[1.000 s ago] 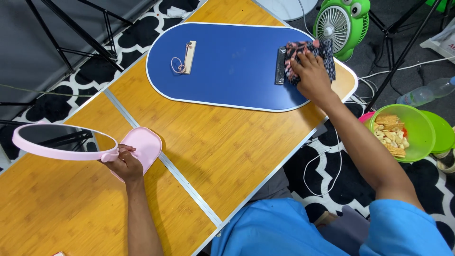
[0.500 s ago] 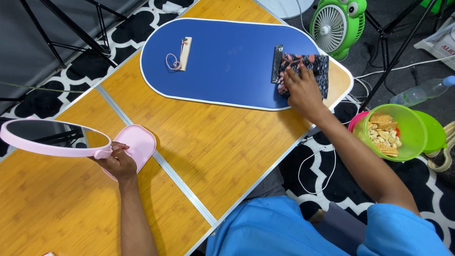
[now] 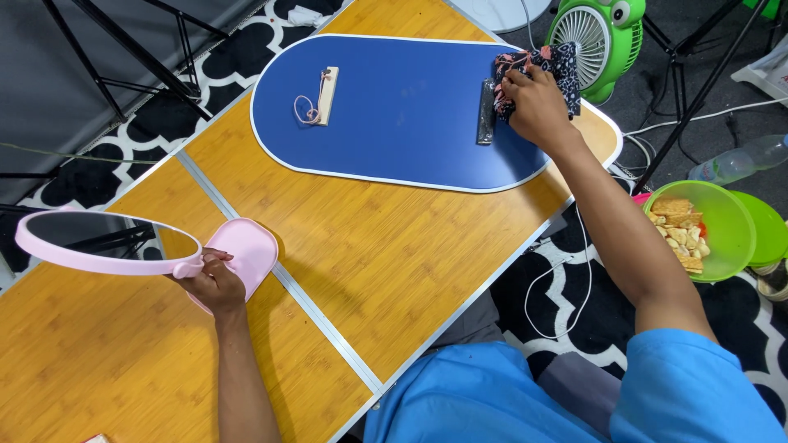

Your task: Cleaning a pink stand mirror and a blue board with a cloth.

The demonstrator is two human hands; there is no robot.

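Observation:
My left hand [image 3: 213, 283] grips the stem of a pink round mirror [image 3: 107, 242], tilted over its pink base [image 3: 246, 254] on the wooden table [image 3: 369, 246]. My right hand [image 3: 535, 102] rests on a dark cloth with pink pattern [image 3: 546, 66], fingers closed on it, at the right end of a blue oval mat [image 3: 402, 107]. A dark narrow strip [image 3: 487, 111] lies just left of the cloth. A small wooden block with a pale loop of cord [image 3: 322, 98] sits on the mat's left part.
A green frog-shaped fan [image 3: 595, 37] stands beyond the table's far right corner. On the patterned floor to the right are a green bowl of crackers [image 3: 698, 230], a plastic bottle [image 3: 739, 160], cables and black tripod legs [image 3: 689, 98].
My right hand has slid the cloth away from me, toward the mat's far right edge. The left hand and mirror stay where they were.

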